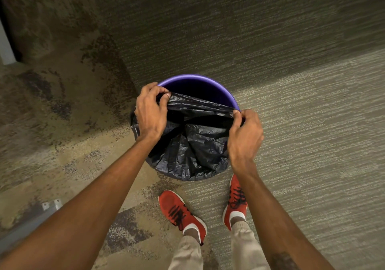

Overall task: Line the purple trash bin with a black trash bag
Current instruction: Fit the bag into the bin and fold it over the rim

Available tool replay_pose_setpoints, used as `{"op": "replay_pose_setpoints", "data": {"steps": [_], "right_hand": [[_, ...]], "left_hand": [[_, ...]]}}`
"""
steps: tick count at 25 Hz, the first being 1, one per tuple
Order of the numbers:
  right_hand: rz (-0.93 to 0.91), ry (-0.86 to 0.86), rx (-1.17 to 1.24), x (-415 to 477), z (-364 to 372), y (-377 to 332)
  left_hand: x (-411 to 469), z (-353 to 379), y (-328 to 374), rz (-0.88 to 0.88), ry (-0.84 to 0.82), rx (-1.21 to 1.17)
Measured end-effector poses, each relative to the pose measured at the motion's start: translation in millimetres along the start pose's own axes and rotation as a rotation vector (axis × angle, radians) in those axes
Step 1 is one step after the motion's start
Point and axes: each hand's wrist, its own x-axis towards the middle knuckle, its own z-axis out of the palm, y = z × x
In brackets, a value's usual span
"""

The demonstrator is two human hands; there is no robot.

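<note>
The round purple trash bin [210, 81] stands on the carpet in front of my feet. A crinkled black trash bag [195, 142] is draped over its near half and hangs inside; the far rim and far inner wall stay bare purple. My left hand [150, 111] pinches the bag's edge at the bin's left rim. At the right rim, my right hand [245, 133] grips the same edge. The bag's edge runs taut between the two hands across the opening.
Grey-beige carpet [291, 40] surrounds the bin, with a darker mottled patch [68, 107] to the left. My two red shoes [181, 211] stand just behind the bin. A grey metal piece [31, 221] lies at the lower left, and a pale upright edge [5, 46] at the far left.
</note>
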Motion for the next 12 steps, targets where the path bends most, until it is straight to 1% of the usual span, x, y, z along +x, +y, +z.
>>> {"op": "replay_pose_setpoints", "data": {"steps": [3, 6, 9, 12], "right_hand": [[0.002, 0.03, -0.002, 9.6, -0.4, 0.5], [0.025, 0.013, -0.021, 19.4, 2.9, 1.3], [0.051, -0.023, 0.029, 26.6, 8.1, 5.6], [-0.038, -0.084, 0.044, 42.9, 12.5, 6.2]], "left_hand": [[-1.9, 5.8, 0.1, -0.026, -0.001, -0.003], [-4.7, 11.7, 2.1, -0.069, 0.006, -0.001], [-8.3, 14.7, 1.2, -0.063, 0.01, -0.003], [-7.6, 15.4, -1.4, -0.067, 0.052, -0.029]]}}
